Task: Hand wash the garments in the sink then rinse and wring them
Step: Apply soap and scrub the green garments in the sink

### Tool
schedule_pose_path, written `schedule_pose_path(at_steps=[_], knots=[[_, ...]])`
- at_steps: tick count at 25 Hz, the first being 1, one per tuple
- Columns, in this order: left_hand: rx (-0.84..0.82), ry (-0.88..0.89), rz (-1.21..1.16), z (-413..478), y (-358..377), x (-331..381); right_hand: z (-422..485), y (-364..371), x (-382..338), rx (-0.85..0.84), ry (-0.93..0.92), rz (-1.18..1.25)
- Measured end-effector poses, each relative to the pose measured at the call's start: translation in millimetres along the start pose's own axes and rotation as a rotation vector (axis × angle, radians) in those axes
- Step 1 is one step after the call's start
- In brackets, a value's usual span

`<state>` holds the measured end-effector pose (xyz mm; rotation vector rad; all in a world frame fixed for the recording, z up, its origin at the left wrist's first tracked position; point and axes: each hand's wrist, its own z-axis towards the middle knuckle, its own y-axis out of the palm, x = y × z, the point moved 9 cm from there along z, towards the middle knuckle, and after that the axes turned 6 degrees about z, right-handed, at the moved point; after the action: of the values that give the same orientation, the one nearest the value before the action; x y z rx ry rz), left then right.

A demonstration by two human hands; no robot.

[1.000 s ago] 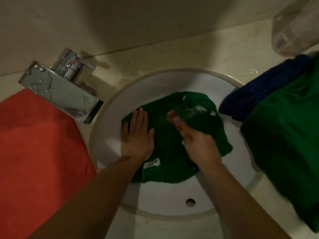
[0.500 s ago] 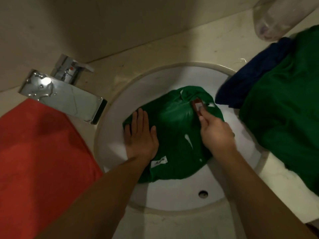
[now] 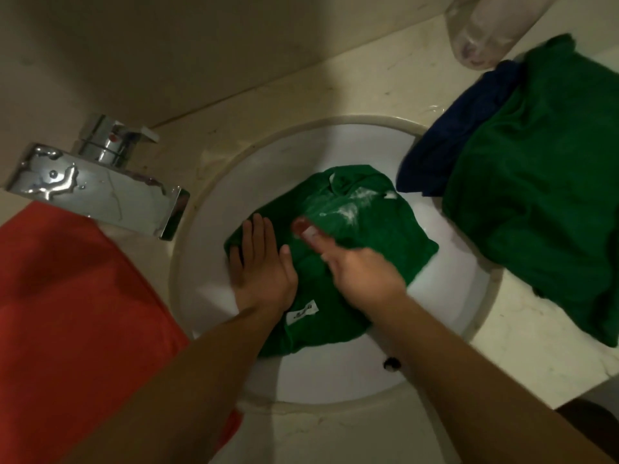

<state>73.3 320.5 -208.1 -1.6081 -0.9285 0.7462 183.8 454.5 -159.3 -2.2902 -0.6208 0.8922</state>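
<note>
A green garment (image 3: 375, 236) lies bunched in the white round sink (image 3: 301, 155), with white soap streaks near its far edge and a white label near my wrist. My left hand (image 3: 261, 266) lies flat on the garment's left side, fingers spread and pressing it down. My right hand (image 3: 355, 269), blurred by motion, grips a small reddish bar of soap (image 3: 303, 227) and holds it against the cloth near the garment's middle.
A chrome tap (image 3: 100, 189) juts over the sink's left rim. An orange-red cloth (image 3: 67, 313) covers the counter at left. A dark blue garment (image 3: 449, 142) and another green garment (image 3: 542, 182) lie piled at right, below a clear plastic container (image 3: 482, 31). The overflow hole (image 3: 392, 363) shows near me.
My right hand has dragged the soap from the garment's far right edge back toward its middle, leaving fresh white streaks. My left hand has stayed flat on the cloth.
</note>
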Motion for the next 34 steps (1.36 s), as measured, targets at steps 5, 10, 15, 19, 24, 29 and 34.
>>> schedule_pose_path(at_steps=[5, 10, 15, 19, 24, 29, 34], knots=[[0.002, 0.002, -0.012, 0, 3, 0, 14, -77, 62, 0.277, 0.203, 0.054], [-0.012, -0.006, 0.025, 1, 4, 1, 12, -37, 34, 0.017, 0.004, -0.077], [-0.059, 0.0, 0.004, 1, 6, 2, 2, -81, 58, 0.167, 0.206, -0.02], [-0.043, -0.016, 0.034, -1, 1, 2, -3, -23, 12, -0.05, 0.028, -0.069], [-0.08, -0.005, 0.0, 2, 3, 3, -6, -83, 82, 0.291, 0.304, 0.103], [-0.079, -0.004, 0.014, 0, 0, 3, -2, -36, 43, 0.003, 0.169, -0.017], [-0.082, 0.005, 0.005, 1, 2, 4, -6, -66, 56, 0.208, 0.247, 0.109]])
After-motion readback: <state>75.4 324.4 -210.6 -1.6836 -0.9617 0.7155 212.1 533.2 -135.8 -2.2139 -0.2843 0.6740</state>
